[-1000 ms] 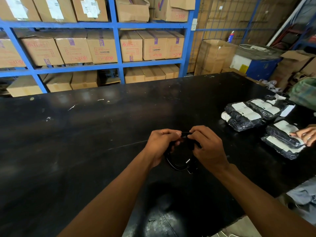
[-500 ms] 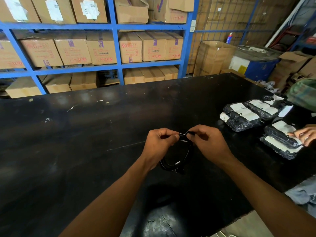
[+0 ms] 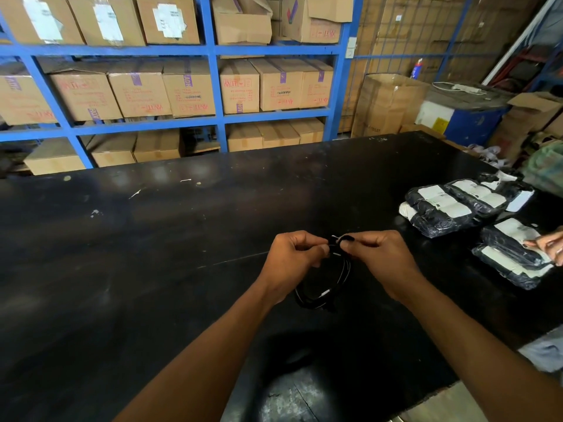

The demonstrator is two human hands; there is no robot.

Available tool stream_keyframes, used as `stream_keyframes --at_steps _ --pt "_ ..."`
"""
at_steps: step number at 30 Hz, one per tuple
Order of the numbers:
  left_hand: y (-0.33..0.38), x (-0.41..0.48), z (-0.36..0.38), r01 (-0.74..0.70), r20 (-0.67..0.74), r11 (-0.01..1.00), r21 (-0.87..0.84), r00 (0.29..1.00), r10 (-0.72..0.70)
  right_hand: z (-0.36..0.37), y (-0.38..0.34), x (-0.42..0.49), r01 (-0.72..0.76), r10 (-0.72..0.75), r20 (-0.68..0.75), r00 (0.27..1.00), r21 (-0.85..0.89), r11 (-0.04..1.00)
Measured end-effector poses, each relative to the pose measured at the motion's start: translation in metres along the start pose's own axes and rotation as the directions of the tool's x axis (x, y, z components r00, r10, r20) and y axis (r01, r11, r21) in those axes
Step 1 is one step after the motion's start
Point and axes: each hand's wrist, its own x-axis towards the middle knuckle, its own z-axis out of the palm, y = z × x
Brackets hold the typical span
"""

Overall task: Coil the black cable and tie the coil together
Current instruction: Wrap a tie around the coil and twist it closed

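The black cable [image 3: 327, 292] hangs as a small coil between my hands, just above the black table [image 3: 152, 254]. My left hand [image 3: 294, 257] pinches the top of the coil from the left. My right hand [image 3: 382, 258] pinches it from the right, with a thin tie [image 3: 338, 238] with pale ends showing between the fingertips of both hands. The lower loop of the coil droops toward the table below my wrists. The upper part of the coil is hidden by my fingers.
Several black bagged packs with white labels [image 3: 457, 205] lie on the table's right side. Another person's hand [image 3: 551, 243] rests on one at the right edge. Blue shelving [image 3: 213, 86] full of cardboard boxes stands beyond the table's far edge.
My hands have drawn a little apart and risen slightly, and the coil now hangs lower and narrower between them. The tie's ends have come into view at the top.
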Motion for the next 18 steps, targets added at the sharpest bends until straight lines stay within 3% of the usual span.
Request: stream_keyframes --at_steps 2,4,10,18 --pt "0.003 0.002 0.0 0.04 0.0 0.996 -0.08 0.999 -0.04 0.008 0.002 -0.005 0.163 -0.166 -0.097 0.981 -0.03 0.986" --pt "0.005 0.003 -0.001 0.032 0.0 0.995 -0.092 0.999 -0.032 0.012 0.002 -0.007 0.209 -0.212 -0.135 0.968 -0.035 0.977" --pt "-0.002 0.002 0.001 -0.09 -0.024 0.992 0.085 0.995 0.093 0.017 0.001 -0.005 -0.025 0.039 -0.143 0.989 0.103 0.994" --pt "-0.003 -0.001 -0.003 -0.153 -0.014 0.982 0.112 0.988 0.155 0.009 -0.004 -0.004 -0.108 0.114 -0.034 0.993 0.142 0.984"
